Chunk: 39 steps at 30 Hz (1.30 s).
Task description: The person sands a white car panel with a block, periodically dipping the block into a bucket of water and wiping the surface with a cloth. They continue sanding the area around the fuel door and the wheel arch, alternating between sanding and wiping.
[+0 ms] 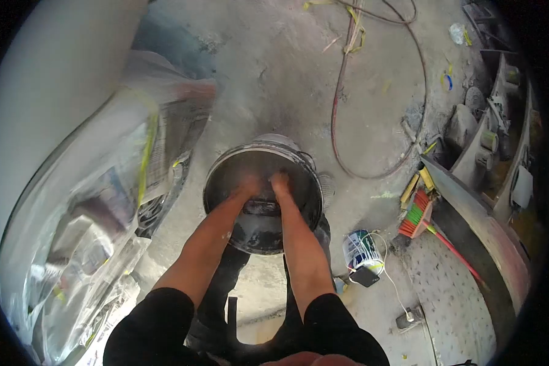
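A round black bucket (311,183) stands on the floor between my legs. Both of my arms reach down into it. My left hand (249,183) is deep inside, left of the middle, its fingers blurred against the dark interior. Close beside it, my right hand (279,181) is also low in the bucket, with its fingertips hidden. A dark, block-like shape (262,207) shows just below the hands inside the bucket. Whitish smears mark the inner wall nearest me. I cannot tell what the hands hold.
Plastic sheeting (73,207) drapes the large pale body at left. A reddish hose (335,116) loops over the dusty floor. At right are a paint can (361,247) with a phone (365,276) and white cable, a broom (416,215), and a curved panel (476,213).
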Each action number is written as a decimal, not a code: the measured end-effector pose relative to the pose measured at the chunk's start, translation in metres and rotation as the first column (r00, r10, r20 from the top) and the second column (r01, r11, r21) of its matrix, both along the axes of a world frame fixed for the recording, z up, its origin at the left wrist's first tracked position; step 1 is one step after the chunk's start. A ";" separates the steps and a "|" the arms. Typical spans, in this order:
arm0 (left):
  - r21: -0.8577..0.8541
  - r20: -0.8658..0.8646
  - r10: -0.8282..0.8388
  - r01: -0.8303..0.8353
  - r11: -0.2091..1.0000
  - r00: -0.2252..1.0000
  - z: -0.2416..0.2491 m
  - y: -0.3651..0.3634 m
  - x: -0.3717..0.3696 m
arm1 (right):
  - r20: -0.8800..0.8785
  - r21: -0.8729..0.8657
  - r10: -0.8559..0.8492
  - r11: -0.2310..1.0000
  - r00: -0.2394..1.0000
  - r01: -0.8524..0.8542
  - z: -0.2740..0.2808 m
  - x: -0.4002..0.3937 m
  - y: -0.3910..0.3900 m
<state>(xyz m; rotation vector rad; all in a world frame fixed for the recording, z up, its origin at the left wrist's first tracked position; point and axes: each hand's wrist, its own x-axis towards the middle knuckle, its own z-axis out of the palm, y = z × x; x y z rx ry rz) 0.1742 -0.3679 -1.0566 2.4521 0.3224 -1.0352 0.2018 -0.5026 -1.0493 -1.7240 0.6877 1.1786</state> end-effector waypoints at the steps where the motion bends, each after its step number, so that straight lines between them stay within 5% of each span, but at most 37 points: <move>1: -0.040 0.051 0.055 -0.053 0.998 0.997 0.015 0.000 0.007 | -0.019 0.027 -0.210 0.977 0.978 0.210 0.019 0.005 0.001; 3: -0.154 0.128 0.168 -0.147 0.977 0.977 0.059 0.003 0.026 | -0.070 0.098 -0.593 0.796 0.802 0.597 0.069 0.018 0.007; 5: -0.300 0.175 0.279 -0.218 0.929 0.944 0.118 0.007 0.037 | -0.062 0.220 -0.746 0.638 0.664 0.738 0.135 0.023 0.010; 8: -0.567 0.047 0.432 -0.332 0.754 0.901 0.208 0.021 0.047 | 0.120 0.468 -0.752 0.619 0.648 0.631 0.239 0.017 -0.003; 11: -0.811 -0.222 0.542 -0.462 0.359 0.810 0.363 0.036 0.051 | 0.415 0.600 -0.650 0.721 0.636 0.345 0.321 -0.006 -0.023; 14: -0.874 -0.340 0.547 -0.471 0.116 0.765 0.533 0.066 0.033 | -0.181 0.740 -0.900 0.141 0.397 0.658 0.450 -0.019 -0.025; 16: -0.905 0.072 0.609 -0.205 0.373 0.790 0.641 0.096 0.039 | -0.172 0.744 -0.916 0.121 0.363 0.657 0.514 -0.025 -0.013; 20: -0.743 0.502 0.583 -0.027 0.669 0.639 0.840 0.139 0.015 | -0.101 0.807 -0.841 0.243 0.532 0.538 0.612 -0.031 0.024; 22: -0.547 0.792 0.456 0.139 0.826 0.405 0.934 0.162 0.007 | 0.024 0.846 -0.774 0.353 0.633 0.399 0.666 -0.014 0.053; 23: -0.324 0.940 0.293 0.185 0.928 0.173 0.970 0.176 0.011 | 0.103 0.861 -0.739 0.401 0.666 0.312 0.693 0.001 0.067; 24: -0.079 0.993 0.092 0.167 0.983 -0.069 1.000 0.189 0.015 | 0.213 0.875 -0.749 0.433 0.628 0.219 0.716 0.019 0.084; 25: 0.117 0.982 -0.111 0.031 0.993 -0.151 1.032 0.200 0.018 | 0.318 0.876 -0.750 0.466 0.579 0.123 0.739 0.039 0.102; 27: 0.353 0.890 -0.407 -0.257 0.900 -0.205 1.063 0.224 0.029 | 0.665 0.719 -0.632 0.686 0.398 -0.114 0.824 0.063 0.142; 29: 0.452 0.795 -0.587 -0.495 0.742 -0.152 1.060 0.248 0.036 | 0.854 0.480 -0.519 0.814 -0.038 -0.327 0.892 0.081 0.187; 31: 0.488 0.788 -0.604 -0.479 0.730 -0.119 1.053 0.266 0.013 | 0.788 0.148 -0.293 0.944 -0.541 -0.296 0.949 0.095 0.234; 34: 0.479 0.808 -0.586 -0.502 0.720 -0.069 1.046 0.296 -0.059 | 0.689 -0.180 -0.030 0.961 -0.724 -0.211 0.992 0.093 0.284; 37: 0.497 0.799 -0.601 -0.580 0.645 0.017 1.038 0.355 -0.173 | 0.706 -0.185 0.097 0.981 -0.701 -0.051 0.992 0.081 0.304; 39: 0.432 0.804 -0.595 -0.701 0.568 0.015 1.026 0.393 -0.241 | 0.670 -0.181 0.022 0.974 -0.742 -0.134 0.984 0.053 0.336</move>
